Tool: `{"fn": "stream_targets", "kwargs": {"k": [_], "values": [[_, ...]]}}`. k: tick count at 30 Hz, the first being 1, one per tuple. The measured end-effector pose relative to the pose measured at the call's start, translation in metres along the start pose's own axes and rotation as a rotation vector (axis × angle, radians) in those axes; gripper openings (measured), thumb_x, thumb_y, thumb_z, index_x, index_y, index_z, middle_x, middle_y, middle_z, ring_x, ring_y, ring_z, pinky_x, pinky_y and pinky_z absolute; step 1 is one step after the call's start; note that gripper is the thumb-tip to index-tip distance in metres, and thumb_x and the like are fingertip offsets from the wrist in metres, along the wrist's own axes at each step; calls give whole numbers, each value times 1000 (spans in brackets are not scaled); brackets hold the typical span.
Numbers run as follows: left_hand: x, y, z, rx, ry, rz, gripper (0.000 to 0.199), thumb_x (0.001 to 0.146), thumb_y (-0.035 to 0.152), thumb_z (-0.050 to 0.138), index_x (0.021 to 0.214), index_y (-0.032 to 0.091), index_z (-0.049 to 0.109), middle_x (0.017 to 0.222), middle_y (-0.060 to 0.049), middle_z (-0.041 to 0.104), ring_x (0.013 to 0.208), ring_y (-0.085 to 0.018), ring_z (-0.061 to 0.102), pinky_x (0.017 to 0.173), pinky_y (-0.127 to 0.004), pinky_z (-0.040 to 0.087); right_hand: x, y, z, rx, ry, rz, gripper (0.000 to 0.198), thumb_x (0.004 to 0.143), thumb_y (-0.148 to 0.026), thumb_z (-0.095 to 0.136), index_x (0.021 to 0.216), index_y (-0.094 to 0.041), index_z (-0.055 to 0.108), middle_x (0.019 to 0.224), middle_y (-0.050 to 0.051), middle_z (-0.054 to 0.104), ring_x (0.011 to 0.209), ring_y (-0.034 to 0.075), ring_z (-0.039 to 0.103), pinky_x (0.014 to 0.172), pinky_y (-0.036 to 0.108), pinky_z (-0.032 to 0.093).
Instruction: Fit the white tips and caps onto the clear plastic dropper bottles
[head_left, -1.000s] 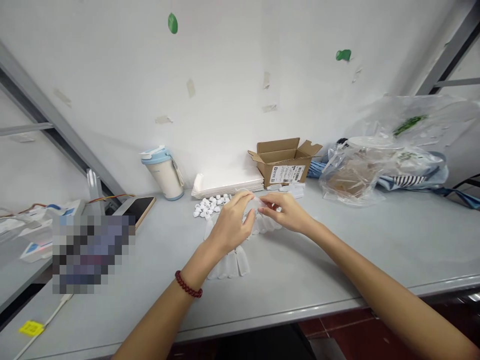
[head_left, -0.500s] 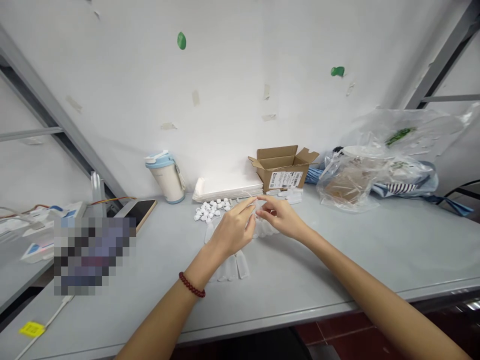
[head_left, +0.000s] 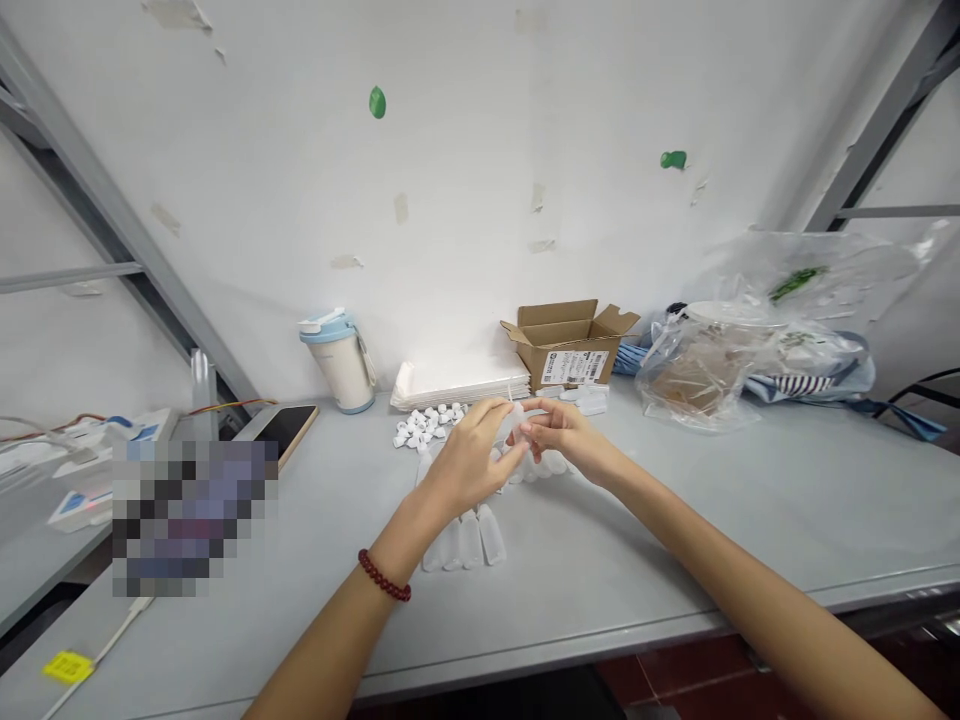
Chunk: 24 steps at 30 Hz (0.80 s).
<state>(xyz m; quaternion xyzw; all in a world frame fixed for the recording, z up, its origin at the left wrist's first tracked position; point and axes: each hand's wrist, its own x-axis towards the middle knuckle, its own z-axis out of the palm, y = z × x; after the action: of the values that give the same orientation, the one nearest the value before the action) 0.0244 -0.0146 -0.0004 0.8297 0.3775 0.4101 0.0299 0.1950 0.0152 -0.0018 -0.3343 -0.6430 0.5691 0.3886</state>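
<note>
Between my two hands, a small translucent squeeze bottle [head_left: 518, 424] is held upright, a thin tip sticking up at its top. My left hand [head_left: 471, 452] closes on it from the left, fingers bent around its upper part. From the right, my right hand [head_left: 570, 437] pinches the same bottle with thumb and fingers. Just beyond my left hand lies a heap of small white caps [head_left: 420, 427]. Several empty-looking translucent bottles [head_left: 471, 540] lie side by side below my left wrist. More bottles [head_left: 551, 464] lie under my right hand, partly hidden.
Against the wall are a flat white stack [head_left: 461, 385], an open cardboard box [head_left: 574, 350] and a cream tumbler [head_left: 341, 365]. More bottles [head_left: 589, 400] lie before the box. A plastic bag [head_left: 694, 380] is at right, a phone [head_left: 292, 430] at left.
My hands have turned slightly, and the bottle between them now shows more plainly. My right fingers have come down around it. The whole view has shifted a little.
</note>
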Motion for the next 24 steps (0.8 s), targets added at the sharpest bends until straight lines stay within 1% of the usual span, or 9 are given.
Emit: {"fn": "stream_targets", "kwargs": {"k": [1, 3, 7, 10, 13, 17, 22, 24], "values": [[0, 0, 0, -1, -31, -6, 37, 81, 21, 60, 116, 14, 53, 117, -12, 58, 109, -22, 56, 93, -39, 49, 0, 0, -1, 36, -14, 8, 42, 72, -41, 67, 101, -16, 52, 71, 3, 66, 55, 11, 51, 56, 28, 43], [-1, 0, 0, 5, -65, -15, 38, 81, 22, 61, 117, 16, 52, 119, -12, 56, 112, -23, 53, 94, -40, 47, 0, 1, -3, 100, -47, 38, 40, 71, -40, 68, 99, -16, 53, 76, 6, 68, 56, 11, 52, 55, 28, 42], [-2, 1, 2, 22, -50, -17, 34, 81, 23, 62, 113, 15, 53, 116, -12, 56, 110, -23, 53, 92, -40, 48, -1, 0, -5, 162, -113, 85, 35, 73, -37, 68, 98, -16, 55, 78, 7, 68, 58, 11, 52, 55, 26, 41], [-3, 0, 3, 48, -36, 2, 34, 80, 24, 64, 111, 14, 54, 118, -13, 56, 112, -25, 52, 93, -41, 47, -2, -1, -7, 131, -153, 91, 35, 75, -37, 66, 100, -16, 56, 81, 7, 68, 62, 12, 54, 55, 26, 42], [-3, -1, 2, 74, -58, 21, 36, 78, 26, 66, 110, 13, 55, 120, -15, 57, 115, -27, 50, 93, -43, 47, -3, -3, -9, 80, -185, 102, 34, 75, -37, 67, 100, -15, 57, 82, 6, 66, 64, 12, 55, 55, 25, 43], [-2, 1, -1, 48, -102, 55, 34, 77, 25, 67, 107, 14, 56, 112, -13, 61, 105, -26, 53, 87, -43, 49, -3, -6, -14, 22, -253, 119, 30, 76, -35, 66, 97, -14, 60, 79, 3, 63, 63, 10, 56, 56, 24, 44], [-12, 12, -10, -4, -148, 37, 39, 73, 28, 72, 107, 18, 55, 109, -10, 62, 104, -25, 53, 87, -43, 48, -7, -13, -19, -51, -395, 169, 25, 77, -33, 65, 92, -13, 62, 71, 0, 62, 62, 9, 57, 56, 22, 46], [-22, 20, -14, -16, -202, 31, 39, 73, 27, 72, 106, 18, 55, 108, -9, 62, 103, -25, 53, 87, -42, 48, -9, -13, -20, -111, -527, 236, 22, 78, -33, 62, 85, -12, 63, 69, 1, 64, 57, 9, 57, 54, 21, 45]]}}
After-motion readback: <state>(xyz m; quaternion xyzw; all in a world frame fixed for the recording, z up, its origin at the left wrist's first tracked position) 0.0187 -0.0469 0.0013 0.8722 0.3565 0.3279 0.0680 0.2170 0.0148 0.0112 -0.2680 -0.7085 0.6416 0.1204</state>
